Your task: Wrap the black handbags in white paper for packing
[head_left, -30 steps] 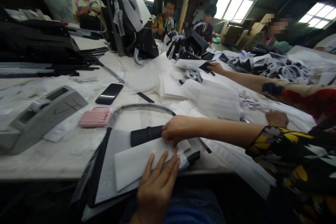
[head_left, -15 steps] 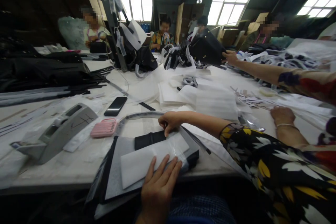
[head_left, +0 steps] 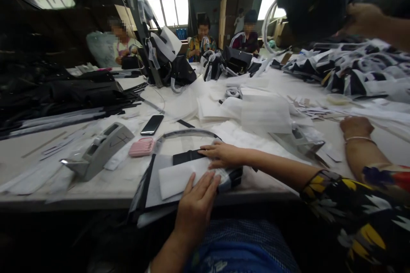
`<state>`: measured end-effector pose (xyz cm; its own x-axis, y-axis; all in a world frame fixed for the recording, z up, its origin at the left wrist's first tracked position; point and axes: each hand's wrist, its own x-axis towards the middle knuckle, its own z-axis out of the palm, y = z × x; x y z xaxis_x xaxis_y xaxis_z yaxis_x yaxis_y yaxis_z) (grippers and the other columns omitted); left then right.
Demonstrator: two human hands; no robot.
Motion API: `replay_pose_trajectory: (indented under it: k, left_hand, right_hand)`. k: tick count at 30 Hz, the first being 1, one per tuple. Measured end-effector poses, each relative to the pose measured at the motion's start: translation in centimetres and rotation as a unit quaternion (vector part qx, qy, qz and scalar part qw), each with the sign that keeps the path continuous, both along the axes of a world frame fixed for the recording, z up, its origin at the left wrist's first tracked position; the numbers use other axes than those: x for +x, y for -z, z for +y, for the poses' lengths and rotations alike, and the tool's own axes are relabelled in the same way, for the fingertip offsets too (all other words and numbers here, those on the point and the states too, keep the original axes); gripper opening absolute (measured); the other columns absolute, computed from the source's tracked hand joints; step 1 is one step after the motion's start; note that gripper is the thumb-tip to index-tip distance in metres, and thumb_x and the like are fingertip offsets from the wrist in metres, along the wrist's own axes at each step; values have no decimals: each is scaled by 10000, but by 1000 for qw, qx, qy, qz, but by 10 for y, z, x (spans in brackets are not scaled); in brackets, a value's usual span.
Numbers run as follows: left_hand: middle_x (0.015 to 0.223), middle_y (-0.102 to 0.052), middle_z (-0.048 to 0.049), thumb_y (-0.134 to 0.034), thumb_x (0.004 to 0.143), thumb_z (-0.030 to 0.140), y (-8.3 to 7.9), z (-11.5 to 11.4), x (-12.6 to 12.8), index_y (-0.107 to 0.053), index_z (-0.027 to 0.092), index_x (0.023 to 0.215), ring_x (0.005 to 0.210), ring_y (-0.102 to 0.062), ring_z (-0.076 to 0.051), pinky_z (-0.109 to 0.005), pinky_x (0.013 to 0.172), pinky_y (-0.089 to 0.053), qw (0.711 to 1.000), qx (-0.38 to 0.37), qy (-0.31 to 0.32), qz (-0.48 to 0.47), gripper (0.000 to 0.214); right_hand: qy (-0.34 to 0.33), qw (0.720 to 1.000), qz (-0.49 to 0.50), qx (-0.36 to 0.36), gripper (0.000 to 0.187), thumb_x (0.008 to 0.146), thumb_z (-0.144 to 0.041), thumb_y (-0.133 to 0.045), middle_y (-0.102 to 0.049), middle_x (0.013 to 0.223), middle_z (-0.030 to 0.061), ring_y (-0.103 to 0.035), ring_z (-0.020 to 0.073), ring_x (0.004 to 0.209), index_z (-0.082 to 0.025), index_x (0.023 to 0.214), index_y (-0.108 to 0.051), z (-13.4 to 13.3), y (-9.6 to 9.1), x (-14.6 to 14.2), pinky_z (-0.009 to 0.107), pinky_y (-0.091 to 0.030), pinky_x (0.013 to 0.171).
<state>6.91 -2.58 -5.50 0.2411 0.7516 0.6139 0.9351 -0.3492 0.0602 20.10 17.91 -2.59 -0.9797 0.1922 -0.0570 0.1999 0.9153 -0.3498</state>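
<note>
My left hand lies flat, fingers spread, on a white foam sheet at the table's near edge. The sheet rests on a flat black bag piece with grey lining. My right hand, on an arm with a black floral sleeve, rests with fingers stretched out on the sheet's far right corner, next to a black rolled strap. Neither hand grips anything. A plastic-wrapped strap arcs just behind.
A grey tape dispenser, a pink case and a phone lie to the left. Stacked white sheets sit behind. A co-worker's braceleted hand rests at right; another hand holds up a black bag. Several people sit beyond.
My right hand went from pinching at the strap to lying flat on the sheet. The co-worker at right lifted a black bag off the table, high to the upper right.
</note>
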Motion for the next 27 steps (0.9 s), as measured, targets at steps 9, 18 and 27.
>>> replay_pose_trajectory:
  k: [9, 18, 27]
  left_hand:
    - [1496, -490, -46, -474, 992, 211, -13, -47, -76, -417, 170, 1476, 1341, -514, -266, -479, 1074, -464, 974, -50, -76, 208, 489]
    - [1461, -529, -36, -468, 998, 177, 7, -45, -76, -438, 178, 1464, 1321, -534, -236, -413, 1083, -433, 984, -30, -67, 165, 466]
    - [1520, -467, -82, -465, 995, 270, 11, -49, -86, -351, 155, 1518, 1360, -492, -254, -402, 1112, -385, 980, -10, -38, 193, 548]
  right_hand:
    - [49, 997, 47, 31, 544, 898, -379, -687, -496, 1484, 157, -518, 317, 1301, -198, 1395, -564, -14, -20, 2, 445, -369, 1089]
    - [310, 886, 161, -306, 300, 972, -426, -527, -662, 663, 19, -611, 146, 593, -183, 837, -641, -163, 12, 42, 251, -450, 579]
    - [334, 604, 331, -643, 505, 651, -565, -839, -594, 823, -7, -606, 142, 796, -163, 842, -600, -189, 50, -7, 305, -528, 809]
